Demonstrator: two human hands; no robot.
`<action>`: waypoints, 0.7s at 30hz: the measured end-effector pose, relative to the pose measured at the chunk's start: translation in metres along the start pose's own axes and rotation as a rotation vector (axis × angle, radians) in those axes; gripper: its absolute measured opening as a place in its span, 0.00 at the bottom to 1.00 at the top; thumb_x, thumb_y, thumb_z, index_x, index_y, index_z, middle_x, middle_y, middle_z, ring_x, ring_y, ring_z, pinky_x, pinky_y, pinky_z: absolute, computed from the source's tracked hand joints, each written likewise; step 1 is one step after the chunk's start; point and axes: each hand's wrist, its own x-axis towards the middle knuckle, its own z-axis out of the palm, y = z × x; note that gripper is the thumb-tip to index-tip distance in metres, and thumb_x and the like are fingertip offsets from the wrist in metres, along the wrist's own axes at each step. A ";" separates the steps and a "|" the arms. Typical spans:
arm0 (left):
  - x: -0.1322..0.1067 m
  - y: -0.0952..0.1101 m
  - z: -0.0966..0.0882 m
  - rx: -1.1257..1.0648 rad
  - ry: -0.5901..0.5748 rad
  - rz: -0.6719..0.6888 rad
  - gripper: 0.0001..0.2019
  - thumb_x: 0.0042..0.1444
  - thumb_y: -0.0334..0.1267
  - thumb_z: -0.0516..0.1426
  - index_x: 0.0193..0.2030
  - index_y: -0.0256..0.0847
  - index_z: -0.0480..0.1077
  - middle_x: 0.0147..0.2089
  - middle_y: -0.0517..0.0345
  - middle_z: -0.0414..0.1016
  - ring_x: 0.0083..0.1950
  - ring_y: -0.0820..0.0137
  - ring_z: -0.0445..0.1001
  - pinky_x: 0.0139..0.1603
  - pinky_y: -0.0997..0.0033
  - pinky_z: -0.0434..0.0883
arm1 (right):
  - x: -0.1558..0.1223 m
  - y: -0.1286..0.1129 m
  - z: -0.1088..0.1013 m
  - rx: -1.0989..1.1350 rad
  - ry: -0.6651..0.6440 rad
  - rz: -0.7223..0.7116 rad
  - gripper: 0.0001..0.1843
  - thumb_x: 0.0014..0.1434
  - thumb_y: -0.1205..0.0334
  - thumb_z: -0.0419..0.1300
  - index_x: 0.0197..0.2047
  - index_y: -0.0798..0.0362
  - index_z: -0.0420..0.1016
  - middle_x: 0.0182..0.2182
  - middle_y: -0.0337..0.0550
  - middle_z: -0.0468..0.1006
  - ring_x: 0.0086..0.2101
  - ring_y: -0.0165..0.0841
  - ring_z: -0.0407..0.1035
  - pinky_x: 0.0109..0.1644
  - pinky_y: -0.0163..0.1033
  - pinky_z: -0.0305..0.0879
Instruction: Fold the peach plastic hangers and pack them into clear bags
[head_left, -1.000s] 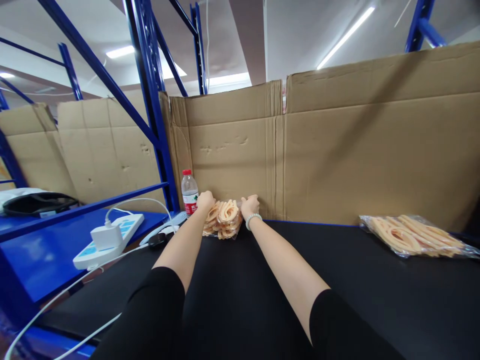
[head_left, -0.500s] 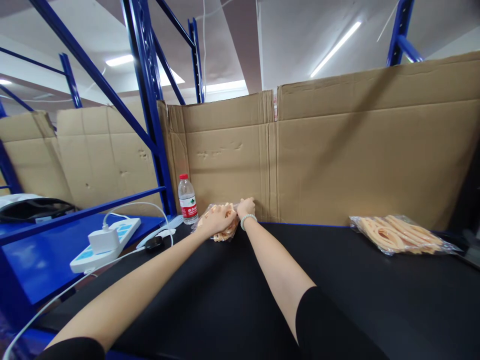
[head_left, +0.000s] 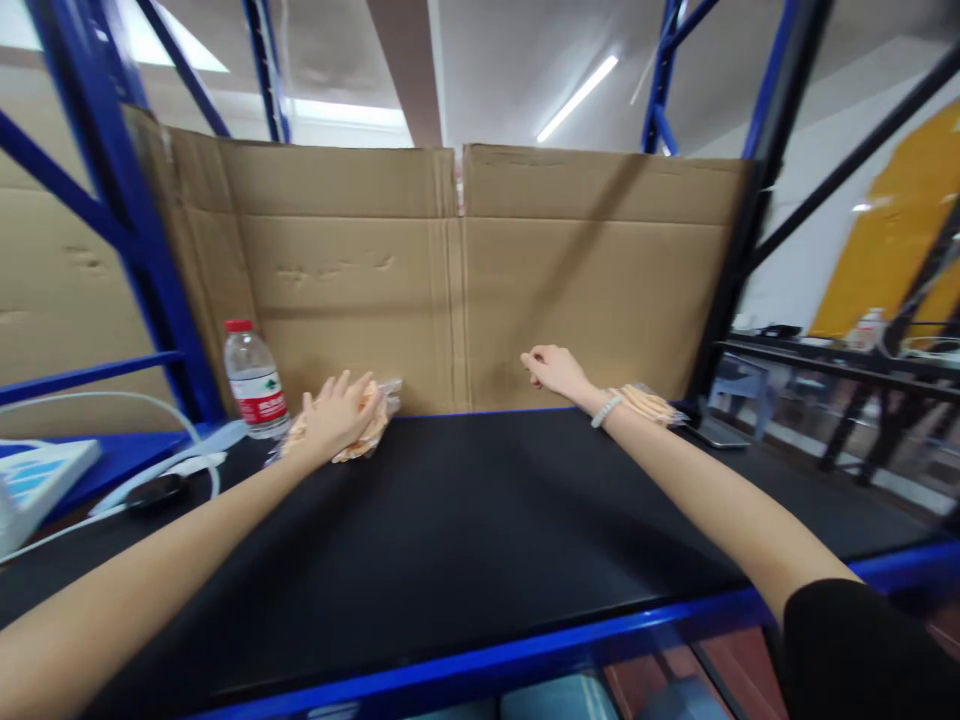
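My left hand (head_left: 335,418) lies with spread fingers on a clear plastic bag of beige, strip-like pieces (head_left: 367,435) at the back left of the black tabletop. The kind of these pieces does not show. My right hand (head_left: 556,370), with a beaded bracelet at its wrist, hovers in front of the cardboard with its fingers curled in and nothing seen in them. Behind my right wrist lies a second clear bag of similar beige pieces (head_left: 643,404), partly hidden by the forearm.
A water bottle with a red cap (head_left: 255,385) stands left of the first bag. White cables and a power strip (head_left: 52,485) lie at the left edge. Cardboard panels (head_left: 360,270) close off the back. A flat grey device (head_left: 718,432) lies beyond the second bag.
My right hand has left the first bag and moved right, toward the second one. My left hand stays on the first bag. The view has turned to the right.
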 end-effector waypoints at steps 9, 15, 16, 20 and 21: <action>-0.058 0.067 -0.024 -0.366 -0.093 0.346 0.17 0.56 0.43 0.53 0.53 0.50 0.71 0.66 0.59 0.62 0.70 0.61 0.49 0.70 0.57 0.35 | -0.031 0.181 -0.092 -0.262 0.157 0.370 0.09 0.61 0.63 0.57 0.37 0.59 0.76 0.37 0.50 0.79 0.41 0.38 0.73 0.44 0.39 0.66; -0.060 0.200 -0.006 -0.929 -0.505 0.251 0.15 0.52 0.35 0.61 0.48 0.41 0.73 0.54 0.51 0.74 0.59 0.59 0.68 0.63 0.62 0.60 | -0.023 0.227 -0.073 -0.265 0.044 0.498 0.16 0.63 0.57 0.58 0.51 0.56 0.70 0.48 0.48 0.72 0.44 0.37 0.70 0.46 0.46 0.70; -0.051 0.226 0.002 -0.968 -0.551 0.222 0.13 0.54 0.35 0.61 0.47 0.40 0.73 0.53 0.49 0.74 0.56 0.60 0.70 0.61 0.61 0.63 | -0.024 0.231 -0.069 -0.260 0.034 0.502 0.16 0.63 0.57 0.58 0.52 0.56 0.69 0.49 0.48 0.72 0.45 0.38 0.70 0.47 0.47 0.70; -0.015 0.317 0.037 -1.160 -0.696 0.068 0.16 0.62 0.41 0.56 0.54 0.37 0.66 0.54 0.49 0.69 0.50 0.62 0.72 0.48 0.55 0.72 | -0.024 0.244 -0.055 -0.222 0.005 0.497 0.17 0.63 0.57 0.57 0.53 0.55 0.69 0.50 0.48 0.71 0.45 0.38 0.70 0.47 0.47 0.70; -0.008 0.334 0.045 -1.223 -0.719 0.023 0.15 0.62 0.40 0.55 0.54 0.38 0.66 0.54 0.49 0.69 0.50 0.63 0.72 0.48 0.55 0.72 | -0.023 0.246 -0.053 -0.210 0.005 0.494 0.17 0.63 0.57 0.57 0.53 0.55 0.68 0.50 0.48 0.71 0.45 0.38 0.70 0.48 0.48 0.69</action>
